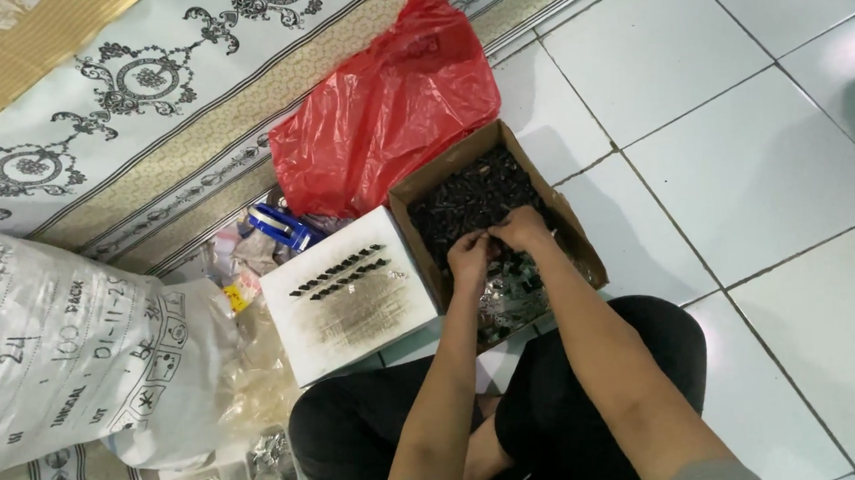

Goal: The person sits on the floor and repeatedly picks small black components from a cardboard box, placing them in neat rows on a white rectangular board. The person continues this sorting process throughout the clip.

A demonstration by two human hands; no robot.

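Both hands in box (556, 216): left hand (469, 257) & right hand (520, 228) pinched shut on small dark parts (470, 199); keep grip light, lift few at once, avoid spilling over rim.

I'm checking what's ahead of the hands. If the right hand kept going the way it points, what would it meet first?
Most likely the small dark parts filling the cardboard box; the right hand points up-left over them, though depth is unclear.
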